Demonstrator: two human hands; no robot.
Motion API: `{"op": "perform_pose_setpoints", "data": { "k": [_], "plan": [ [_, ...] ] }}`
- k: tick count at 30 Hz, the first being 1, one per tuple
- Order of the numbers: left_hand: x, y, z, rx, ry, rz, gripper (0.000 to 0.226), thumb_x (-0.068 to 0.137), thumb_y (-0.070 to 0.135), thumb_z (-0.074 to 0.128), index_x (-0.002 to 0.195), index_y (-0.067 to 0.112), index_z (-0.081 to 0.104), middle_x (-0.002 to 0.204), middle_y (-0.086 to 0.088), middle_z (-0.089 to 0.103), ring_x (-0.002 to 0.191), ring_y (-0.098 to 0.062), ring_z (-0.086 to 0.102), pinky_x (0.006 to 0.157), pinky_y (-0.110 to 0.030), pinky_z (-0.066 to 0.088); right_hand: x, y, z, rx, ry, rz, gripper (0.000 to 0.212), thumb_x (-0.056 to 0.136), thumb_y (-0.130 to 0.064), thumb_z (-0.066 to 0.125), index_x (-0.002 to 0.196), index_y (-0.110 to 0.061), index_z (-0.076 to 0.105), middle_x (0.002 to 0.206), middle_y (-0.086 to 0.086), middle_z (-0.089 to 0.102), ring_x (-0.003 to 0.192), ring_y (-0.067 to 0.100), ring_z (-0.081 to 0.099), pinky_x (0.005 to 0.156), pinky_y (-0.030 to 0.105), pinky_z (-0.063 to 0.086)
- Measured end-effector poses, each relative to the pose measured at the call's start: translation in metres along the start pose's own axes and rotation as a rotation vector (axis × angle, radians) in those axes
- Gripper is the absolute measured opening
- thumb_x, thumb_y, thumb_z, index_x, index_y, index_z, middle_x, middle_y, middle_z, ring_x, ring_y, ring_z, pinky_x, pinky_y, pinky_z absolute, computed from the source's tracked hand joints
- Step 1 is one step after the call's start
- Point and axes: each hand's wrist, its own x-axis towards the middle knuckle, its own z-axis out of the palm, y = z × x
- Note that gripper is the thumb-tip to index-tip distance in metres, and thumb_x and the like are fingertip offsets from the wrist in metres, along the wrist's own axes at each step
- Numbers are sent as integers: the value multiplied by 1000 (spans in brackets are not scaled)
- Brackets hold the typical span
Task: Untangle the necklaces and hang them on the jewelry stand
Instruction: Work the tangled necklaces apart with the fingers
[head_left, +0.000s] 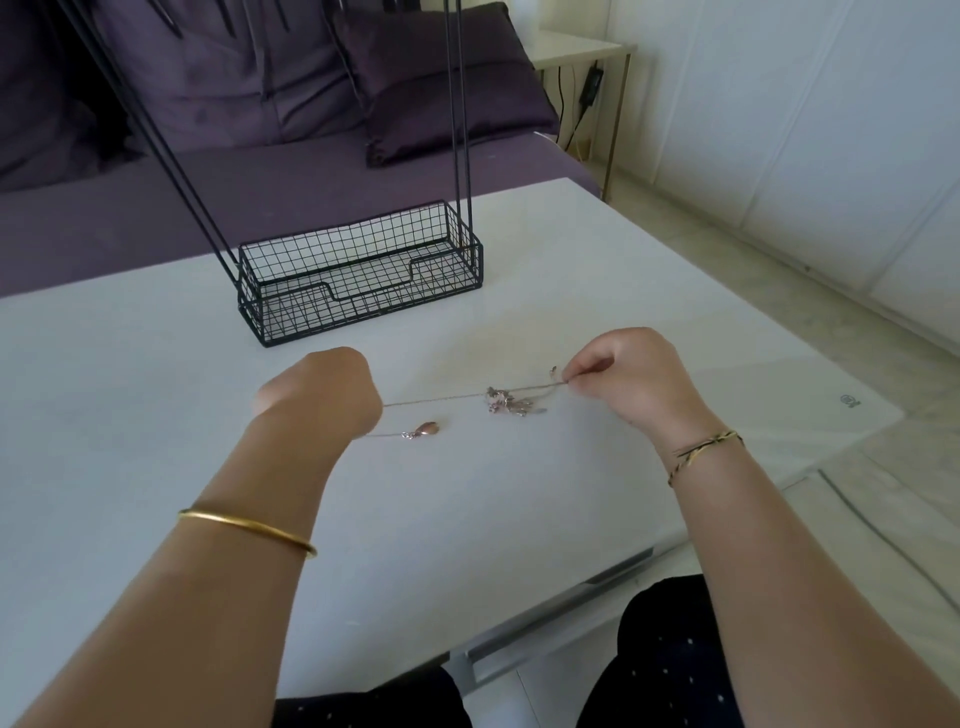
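Observation:
A thin chain runs taut between my two hands just above the white table (156, 364). A tangled clump of necklaces (511, 404) with small silver pendants hangs on it near my right hand (623, 371), which pinches the chain's end between thumb and fingers. My left hand (324, 387) is curled around the other end; its fingers are hidden. A rose-coloured oval pendant (427, 429) lies on the table on a second thin chain leading to my left hand. The black wire jewelry stand (358, 280), with a mesh basket base and tall rods, stands behind my hands.
A purple sofa (260, 171) with cushions lies beyond the table's far edge. A small side table (576, 52) stands at the back right. The table's right edge drops to a pale floor (779, 291). My knees show below the near edge.

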Motion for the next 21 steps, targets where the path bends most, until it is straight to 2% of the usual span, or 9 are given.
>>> {"op": "perform_pose_setpoints", "data": {
  "k": [3, 6, 9, 11, 13, 15, 16, 19, 21],
  "plan": [
    [-1, -1, -2, 18, -7, -42, 10, 90, 13, 50, 93, 16, 59, 94, 0, 56, 89, -22, 53, 68, -32, 38, 0, -1, 0, 60, 38, -2, 9, 78, 2, 67, 79, -4, 74, 64, -12, 58, 58, -2, 53, 53, 5, 37],
    [-3, 1, -7, 39, -18, -81, 11, 89, 8, 47, 79, 14, 50, 89, -3, 54, 88, -24, 51, 74, -33, 40, 0, -2, 2, 70, 39, -1, 9, 80, 1, 65, 80, -3, 73, 64, -10, 56, 57, 2, 49, 48, 6, 35],
    [-9, 5, -11, 65, -14, -120, 19, 88, 4, 46, 71, 13, 42, 76, -3, 46, 84, -24, 50, 73, -32, 40, -2, -7, 4, 145, 11, 30, 8, 85, -4, 62, 84, -4, 70, 64, -6, 54, 52, 2, 45, 43, 8, 31],
    [-14, 9, -10, 66, -29, -105, 16, 87, 3, 45, 74, 11, 45, 76, -3, 45, 84, -24, 50, 72, -31, 40, -4, -15, 2, 285, -10, 60, 11, 89, -6, 59, 81, -8, 67, 65, -2, 57, 44, -1, 43, 43, 9, 30],
    [-20, 17, -9, 102, -43, -76, 12, 88, 3, 45, 94, 7, 54, 91, -6, 52, 97, -26, 50, 75, -32, 39, -6, -22, -1, 395, -17, 62, 19, 91, -5, 56, 76, -14, 63, 66, -1, 58, 43, 0, 41, 45, 14, 30],
    [-21, 28, -7, 119, 23, 6, 28, 90, 8, 49, 117, 8, 54, 116, -10, 52, 115, -28, 45, 79, -33, 38, -8, -29, -4, 465, -41, 45, 22, 92, -3, 53, 76, -15, 63, 67, -1, 59, 48, 7, 40, 44, 16, 31],
    [-19, 34, -4, 56, 71, 90, 33, 90, 11, 53, 122, 10, 53, 123, -10, 51, 117, -28, 45, 82, -34, 40, -10, -31, -5, 489, -55, 37, 22, 92, -3, 53, 77, -15, 63, 67, -1, 59, 50, 8, 39, 44, 15, 31],
    [-15, 52, 8, -341, 20, 396, 33, 88, 18, 61, 121, 17, 58, 120, -5, 55, 111, -25, 54, 93, -38, 47, -11, -36, -8, 551, -68, 7, 20, 92, -2, 52, 80, -14, 64, 69, -1, 60, 52, 8, 40, 44, 15, 31],
    [-16, 63, 16, -436, -47, 481, 26, 87, 22, 65, 112, 20, 62, 110, 0, 58, 104, -20, 56, 92, -37, 47, -12, -38, -10, 609, -72, -18, 20, 93, -2, 52, 82, -12, 65, 70, -1, 60, 52, 8, 41, 44, 16, 31]
  ]
}}
